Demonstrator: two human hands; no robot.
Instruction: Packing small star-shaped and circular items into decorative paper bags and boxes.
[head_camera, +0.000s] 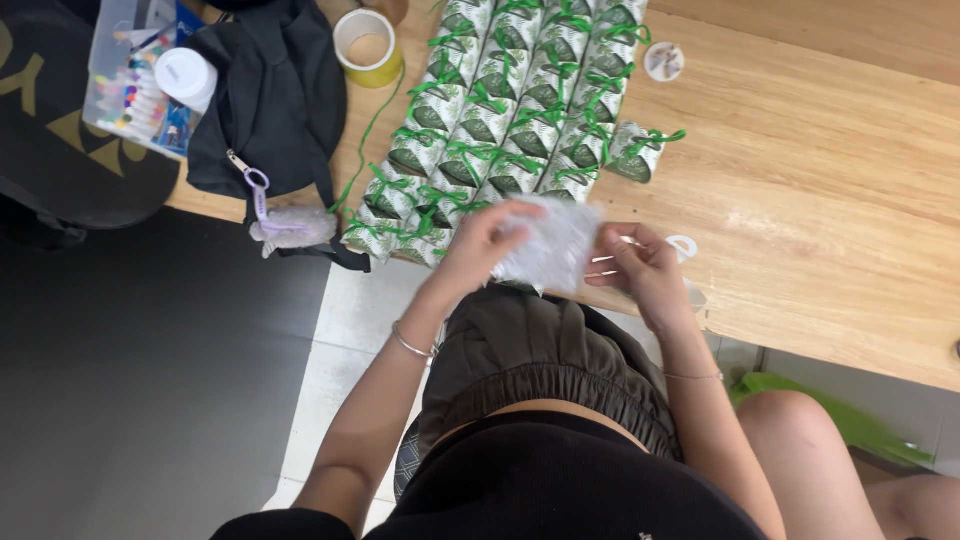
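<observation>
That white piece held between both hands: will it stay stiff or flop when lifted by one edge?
The white piece is blurred, but looks thin and crumpled, so probably floppy. The left hand and right hand pinch it by its edges, suggesting it is light. Likely it sags if held from one side.

white packet in our hands is a motion-blurred smear so we can't tell what it is, our left fingertips blur into it, top row of green-ribboned boxes cut off by the edge, contents of the clear plastic bin too tiny to make out
</observation>
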